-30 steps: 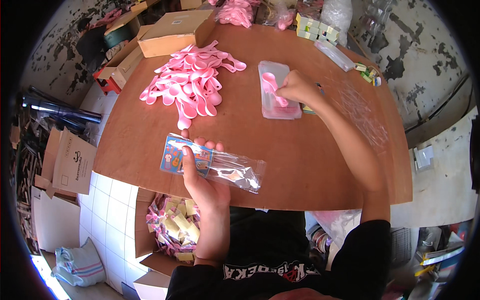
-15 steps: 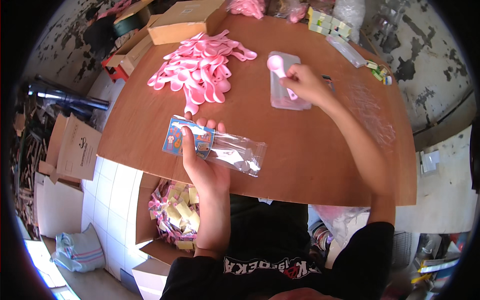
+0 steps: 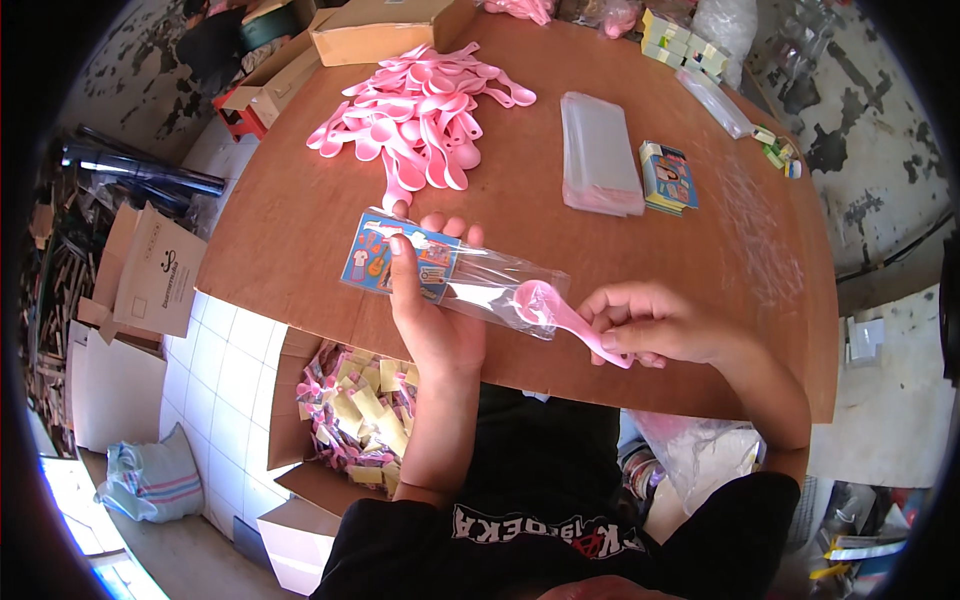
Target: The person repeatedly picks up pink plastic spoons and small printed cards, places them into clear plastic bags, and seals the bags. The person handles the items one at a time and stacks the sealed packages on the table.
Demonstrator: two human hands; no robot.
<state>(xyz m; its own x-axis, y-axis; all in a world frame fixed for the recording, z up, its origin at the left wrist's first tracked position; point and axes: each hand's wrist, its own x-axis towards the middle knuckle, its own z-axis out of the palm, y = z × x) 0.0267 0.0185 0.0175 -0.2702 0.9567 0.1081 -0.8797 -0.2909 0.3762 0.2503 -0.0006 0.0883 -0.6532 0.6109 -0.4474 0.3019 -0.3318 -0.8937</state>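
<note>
My left hand (image 3: 432,325) grips a clear plastic bag (image 3: 490,290) by its left end, thumb pressed over a blue printed card (image 3: 385,262) inside. Between the thumb and fingers of my right hand (image 3: 650,322) is the handle of a pink plastic spoon (image 3: 572,322). The spoon's bowl is at the right end of the bag, at its mouth; how far in it sits is hard to tell through the film. Beyond my left hand lies a heap of pink spoons (image 3: 420,110).
A stack of clear bags (image 3: 600,150) lies beside a small stack of printed cards (image 3: 667,178). Cartons (image 3: 385,30) stand at the far left edge. Below the table's near edge, an open box (image 3: 290,420) holds many bagged spoons with yellow cards (image 3: 375,410).
My right hand has come from over the bag stack toward me, bringing the spoon to the bag's right end. My left hand still holds the bag, shifted slightly right in view.
</note>
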